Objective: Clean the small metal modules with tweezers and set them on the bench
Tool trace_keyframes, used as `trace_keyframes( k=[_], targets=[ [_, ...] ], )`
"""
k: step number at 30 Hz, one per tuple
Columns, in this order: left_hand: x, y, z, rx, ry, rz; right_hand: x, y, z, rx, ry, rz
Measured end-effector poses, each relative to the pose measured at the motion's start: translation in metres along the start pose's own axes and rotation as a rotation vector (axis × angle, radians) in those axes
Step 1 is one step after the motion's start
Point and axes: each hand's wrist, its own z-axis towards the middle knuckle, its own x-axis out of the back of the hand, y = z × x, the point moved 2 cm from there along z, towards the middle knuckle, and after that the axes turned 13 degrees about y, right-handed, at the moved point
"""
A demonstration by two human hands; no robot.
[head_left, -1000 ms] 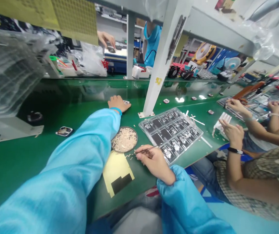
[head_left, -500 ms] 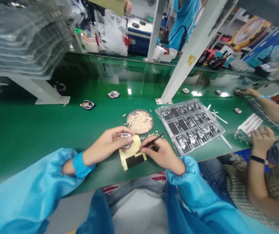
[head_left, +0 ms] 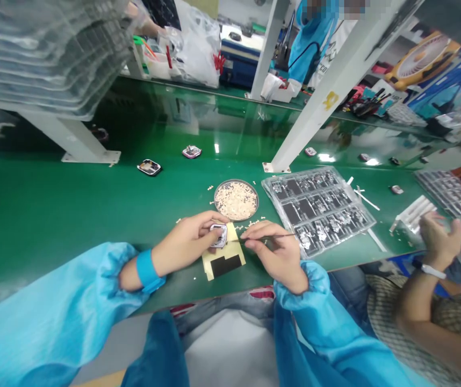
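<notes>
Between the thumb and fingers of my left hand [head_left: 190,234] is a small square watch case [head_left: 220,236] with rounded corners and a pale rim. My right hand [head_left: 273,250] is closed on dark tweezers [head_left: 273,237], whose tips point left toward the case. Under the case lies a yellow backing sheet [head_left: 210,273] bearing a black sticker strip [head_left: 225,265]. Just behind the hands stands a round dish [head_left: 236,200] full of tiny pale and dark pieces, some of them scattered on the bench around it.
A clear plastic tray [head_left: 323,209] of small dark parts lies to the right. Farther back on the green bench sit watch cases [head_left: 149,167], [head_left: 191,151]. A white post [head_left: 295,129] rises behind the tray. A co-worker's hand [head_left: 440,239] is at the far right.
The tweezers have swung flatter, their tips now nearer the watch case. My left hand has turned the case more face-up. The co-worker's near hand has opened out.
</notes>
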Motion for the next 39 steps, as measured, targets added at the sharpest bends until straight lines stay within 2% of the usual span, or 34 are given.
trace_keyframes(
  k=[2, 5, 18, 24, 28, 30, 33, 36, 39],
  targets=[
    [0.0, -0.001, 0.0, -0.007, 0.0, 0.003, -0.002, -0.003, 0.003, 0.091, 0.043, -0.028],
    [-0.001, -0.003, 0.001, -0.006, 0.006, 0.002, -0.007, -0.003, 0.006, 0.148, 0.032, -0.092],
    [-0.001, -0.005, 0.002, 0.0, 0.017, -0.008, -0.008, -0.001, 0.005, 0.176, 0.018, -0.168],
    [0.001, 0.0, -0.001, -0.036, -0.007, -0.037, -0.004, 0.001, 0.002, 0.085, -0.014, -0.195],
    [0.004, 0.004, -0.002, -0.085, 0.018, 0.023, -0.004, 0.005, 0.002, 0.021, -0.002, -0.192],
    [0.006, 0.005, -0.002, -0.107, 0.039, 0.077, -0.004, 0.007, 0.003, -0.064, -0.016, -0.165],
    [0.008, 0.007, -0.001, -0.128, 0.048, 0.118, -0.004, 0.012, 0.004, -0.25, -0.046, 0.005],
    [0.007, 0.009, -0.001, -0.154, 0.001, 0.13, -0.001, 0.013, 0.001, -0.414, -0.102, 0.195],
    [0.007, 0.009, -0.004, -0.172, -0.01, 0.184, 0.007, 0.005, -0.006, -0.475, -0.199, 0.252]
  ],
)
